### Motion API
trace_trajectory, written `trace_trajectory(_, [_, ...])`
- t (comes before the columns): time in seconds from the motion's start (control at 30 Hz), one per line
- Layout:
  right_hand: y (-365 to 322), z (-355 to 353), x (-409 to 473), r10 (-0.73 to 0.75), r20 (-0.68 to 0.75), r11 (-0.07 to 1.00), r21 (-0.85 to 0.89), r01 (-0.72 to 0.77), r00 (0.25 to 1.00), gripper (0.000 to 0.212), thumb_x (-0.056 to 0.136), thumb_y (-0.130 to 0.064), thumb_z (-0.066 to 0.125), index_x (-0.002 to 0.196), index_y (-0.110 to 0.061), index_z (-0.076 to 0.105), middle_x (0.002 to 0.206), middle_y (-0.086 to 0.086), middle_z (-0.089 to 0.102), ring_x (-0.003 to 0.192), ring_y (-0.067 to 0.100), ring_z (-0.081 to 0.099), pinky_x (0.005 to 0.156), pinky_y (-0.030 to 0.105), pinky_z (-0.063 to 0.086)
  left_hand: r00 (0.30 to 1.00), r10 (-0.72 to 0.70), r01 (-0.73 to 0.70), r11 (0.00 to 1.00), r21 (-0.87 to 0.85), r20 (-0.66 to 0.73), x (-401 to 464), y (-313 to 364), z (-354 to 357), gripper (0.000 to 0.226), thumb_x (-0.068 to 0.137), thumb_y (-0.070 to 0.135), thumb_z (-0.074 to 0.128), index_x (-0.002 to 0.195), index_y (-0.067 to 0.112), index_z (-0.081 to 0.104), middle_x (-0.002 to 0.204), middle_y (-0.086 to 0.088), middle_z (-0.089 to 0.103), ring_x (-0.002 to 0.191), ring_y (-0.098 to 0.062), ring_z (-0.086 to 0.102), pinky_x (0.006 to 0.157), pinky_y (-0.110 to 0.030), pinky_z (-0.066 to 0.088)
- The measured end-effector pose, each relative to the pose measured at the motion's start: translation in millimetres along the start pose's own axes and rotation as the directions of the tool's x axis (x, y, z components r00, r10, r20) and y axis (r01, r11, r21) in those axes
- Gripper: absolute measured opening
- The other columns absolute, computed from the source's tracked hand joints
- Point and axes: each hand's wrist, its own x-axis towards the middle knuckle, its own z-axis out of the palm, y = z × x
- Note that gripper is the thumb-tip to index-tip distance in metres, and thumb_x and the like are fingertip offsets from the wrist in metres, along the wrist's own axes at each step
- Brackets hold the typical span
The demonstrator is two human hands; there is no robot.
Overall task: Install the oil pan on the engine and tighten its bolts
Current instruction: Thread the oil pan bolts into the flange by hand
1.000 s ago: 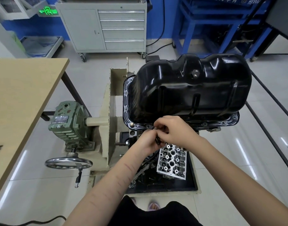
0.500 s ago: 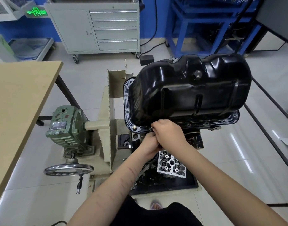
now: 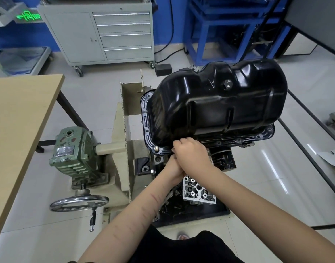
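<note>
The black oil pan (image 3: 219, 103) sits upside-up on the engine (image 3: 223, 160), which hangs in a beige stand (image 3: 123, 149). One bolt (image 3: 156, 148) stands in the flange's near left corner. My right hand (image 3: 193, 156) is at the near flange edge, its fingertips curled and pinching a small bolt against the flange; the bolt itself is hidden by the fingers. Directly below it, my left hand (image 3: 171, 168) is curled under the right wrist, closed on spare bolts and mostly covered.
A green gearbox (image 3: 73, 150) with a handwheel (image 3: 79, 203) sticks out left of the stand. A wooden table (image 3: 20, 120) fills the left. A cylinder head (image 3: 198, 190) lies in a black tray (image 3: 210, 213) below. A grey drawer cabinet (image 3: 98, 35) and blue frame (image 3: 229, 25) stand behind.
My right hand has closed down over the left at the flange edge, hiding the dark bolt seen in the left fingers before. The view has tipped slightly; the pan has not moved.
</note>
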Motion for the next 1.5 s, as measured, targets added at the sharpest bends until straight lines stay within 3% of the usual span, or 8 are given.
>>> trace_trajectory(0.13, [2, -3, -1, -0.030, 0.015, 0.999, 0.040, 0.029, 0.999, 0.032, 0.040, -0.022, 0.090, 0.058, -0.016, 0.065, 0.048, -0.004, 0.056, 0.049, 0.012, 0.058, 0.040, 0.016, 0.039, 1.000, -0.016, 0.017, 0.998, 0.066, -0.014, 2, 0, 1, 0.031, 0.099, 0.004, 0.025, 0.082, 0.022, 0.044, 0.079, 0.005, 0.050, 0.073, -0.005, 0.051, 0.055, -0.012, 0.048])
trace_trajectory(0.3, [11, 2, 4, -0.087, 0.245, 0.994, 0.091, 0.067, 0.966, 0.024, 0.089, -0.005, 0.041, 0.110, -0.005, 0.051, 0.109, 0.007, 0.058, 0.106, 0.025, 0.051, 0.073, 0.032, 0.039, 0.999, 0.018, -0.020, 0.997, 0.079, 0.033, -2, 2, 1, 0.026, 0.096, 0.003, 0.030, 0.082, 0.014, 0.050, 0.080, -0.004, 0.053, 0.074, -0.014, 0.051, 0.064, -0.028, 0.038])
trace_trajectory(0.6, [5, 3, 5, -0.062, -0.060, 0.992, -0.109, 0.055, 0.996, 0.043, 0.021, -0.033, 0.092, 0.042, -0.019, 0.057, 0.037, -0.007, 0.049, 0.036, 0.006, 0.051, 0.034, 0.014, 0.032, 1.000, -0.006, 0.005, 0.999, 0.043, 0.028, -2, 3, 1, 0.025, 0.098, 0.009, 0.028, 0.088, 0.014, 0.051, 0.086, -0.004, 0.056, 0.078, -0.015, 0.054, 0.067, -0.030, 0.041])
trace_trajectory(0.77, [7, 6, 2, -0.126, -0.034, 0.988, -0.095, 0.122, 0.991, 0.036, 0.029, -0.036, 0.090, 0.047, -0.023, 0.062, 0.041, -0.008, 0.051, 0.041, 0.005, 0.053, 0.036, 0.016, 0.034, 1.000, -0.006, 0.006, 0.999, 0.040, 0.007, -3, 3, 2, 0.025, 0.098, 0.007, 0.028, 0.086, 0.016, 0.048, 0.081, -0.001, 0.055, 0.072, -0.009, 0.055, 0.059, -0.023, 0.046])
trace_trajectory(0.9, [18, 9, 7, -0.174, 0.172, 0.981, -0.059, 0.186, 0.970, 0.018, 0.085, -0.014, 0.053, 0.101, -0.012, 0.061, 0.098, 0.003, 0.063, 0.097, 0.018, 0.058, 0.070, 0.027, 0.042, 1.000, -0.003, 0.002, 0.995, 0.097, 0.009, -5, 4, 3, 0.024, 0.096, 0.002, 0.032, 0.084, 0.013, 0.050, 0.081, -0.005, 0.054, 0.072, -0.014, 0.052, 0.063, -0.028, 0.040])
trace_trajectory(1.13, [7, 2, 8, -0.089, -0.027, 0.986, -0.145, 0.084, 0.996, 0.043, 0.021, -0.040, 0.091, 0.039, -0.020, 0.057, 0.036, -0.007, 0.049, 0.035, 0.005, 0.051, 0.033, 0.014, 0.033, 1.000, -0.020, 0.020, 0.998, 0.052, 0.001, -7, 6, 5, 0.021, 0.098, 0.004, 0.029, 0.097, 0.008, 0.049, 0.086, -0.007, 0.057, 0.075, -0.016, 0.056, 0.062, -0.028, 0.046])
trace_trajectory(1.43, [20, 10, 9, -0.208, 0.177, 0.973, -0.065, 0.222, 0.962, 0.014, 0.086, -0.014, 0.053, 0.098, -0.009, 0.060, 0.098, 0.005, 0.063, 0.094, 0.020, 0.059, 0.066, 0.027, 0.040, 1.000, -0.004, 0.005, 0.996, 0.094, -0.010, -7, 6, 5, 0.019, 0.095, 0.000, 0.034, 0.093, 0.008, 0.051, 0.084, -0.006, 0.057, 0.074, -0.014, 0.056, 0.058, -0.026, 0.046])
trace_trajectory(1.5, [16, 8, 8, -0.176, 0.100, 0.972, -0.137, 0.189, 0.979, 0.013, 0.078, -0.022, 0.066, 0.085, -0.011, 0.064, 0.084, 0.002, 0.067, 0.081, 0.017, 0.063, 0.060, 0.024, 0.043, 1.000, -0.009, 0.010, 0.996, 0.088, -0.007, -7, 7, 5, 0.020, 0.096, 0.002, 0.032, 0.098, 0.007, 0.051, 0.085, -0.006, 0.057, 0.073, -0.014, 0.057, 0.054, -0.023, 0.047])
